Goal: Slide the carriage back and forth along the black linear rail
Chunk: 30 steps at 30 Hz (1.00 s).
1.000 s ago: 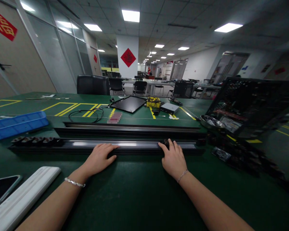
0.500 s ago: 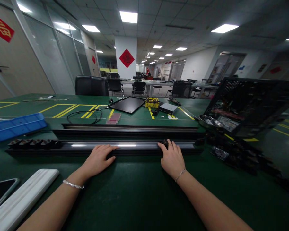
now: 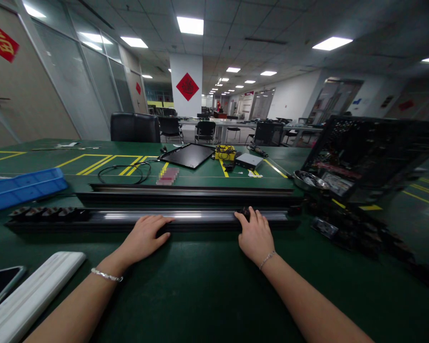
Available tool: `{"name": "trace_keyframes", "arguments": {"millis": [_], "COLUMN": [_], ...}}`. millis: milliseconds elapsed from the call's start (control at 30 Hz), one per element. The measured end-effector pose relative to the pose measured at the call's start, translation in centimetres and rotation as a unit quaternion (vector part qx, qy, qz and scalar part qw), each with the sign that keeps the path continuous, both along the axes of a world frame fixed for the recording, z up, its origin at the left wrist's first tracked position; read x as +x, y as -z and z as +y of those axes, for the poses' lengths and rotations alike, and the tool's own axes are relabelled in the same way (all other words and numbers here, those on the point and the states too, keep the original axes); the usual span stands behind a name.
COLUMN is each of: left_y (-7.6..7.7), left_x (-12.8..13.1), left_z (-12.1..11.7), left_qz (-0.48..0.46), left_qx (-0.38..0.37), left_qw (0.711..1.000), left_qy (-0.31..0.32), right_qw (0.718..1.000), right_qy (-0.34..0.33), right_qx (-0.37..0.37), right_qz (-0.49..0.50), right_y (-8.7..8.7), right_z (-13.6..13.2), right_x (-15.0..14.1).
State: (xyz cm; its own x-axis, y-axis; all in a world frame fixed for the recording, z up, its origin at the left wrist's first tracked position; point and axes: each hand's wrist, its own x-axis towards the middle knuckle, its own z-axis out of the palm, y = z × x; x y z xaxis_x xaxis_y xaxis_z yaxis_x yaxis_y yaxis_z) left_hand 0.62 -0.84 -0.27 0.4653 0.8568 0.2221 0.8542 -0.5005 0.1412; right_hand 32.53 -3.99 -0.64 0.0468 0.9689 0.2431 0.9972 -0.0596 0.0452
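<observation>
A long black metal rail [image 3: 200,221] with a shiny channel lies crosswise in front of me on the green table. My left hand [image 3: 146,236] rests on its near edge, fingers stretched out and thumb apart. Farther right, my right hand [image 3: 255,233] has its fingers curled round a small black block [image 3: 243,211] in the channel, mostly hidden by the hand. At the rail's left end sit several similar black blocks [image 3: 45,213]. Just behind lies a second black rail [image 3: 193,193], parallel to the first.
On the left are a blue tray [image 3: 25,188], a white bar [image 3: 35,295] and a phone [image 3: 2,286]. An open computer case [image 3: 364,157], a metal bowl [image 3: 309,181] and a pile of black parts [image 3: 364,233] stand right. Behind the rails lie a dark panel [image 3: 188,155] and a grey box [image 3: 249,161].
Both hands keep almost the same place on the rail. The whole view has shifted very slightly.
</observation>
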Motion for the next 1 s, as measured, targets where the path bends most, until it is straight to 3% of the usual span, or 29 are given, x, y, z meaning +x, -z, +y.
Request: {"name": "trace_keyframes", "arguments": {"millis": [1000], "left_y": [0.64], "left_x": [-0.42], "left_z": [0.28], "left_qz": [-0.014], "left_qx": [0.007], "left_qw": [1.0], "left_qy": [0.002], "right_qw": [1.0], "right_qy": [0.016], "right_qx": [-0.012], "right_qz": [0.002], "right_y": [-0.06], "right_z": [0.0], "right_x": [0.22]}}
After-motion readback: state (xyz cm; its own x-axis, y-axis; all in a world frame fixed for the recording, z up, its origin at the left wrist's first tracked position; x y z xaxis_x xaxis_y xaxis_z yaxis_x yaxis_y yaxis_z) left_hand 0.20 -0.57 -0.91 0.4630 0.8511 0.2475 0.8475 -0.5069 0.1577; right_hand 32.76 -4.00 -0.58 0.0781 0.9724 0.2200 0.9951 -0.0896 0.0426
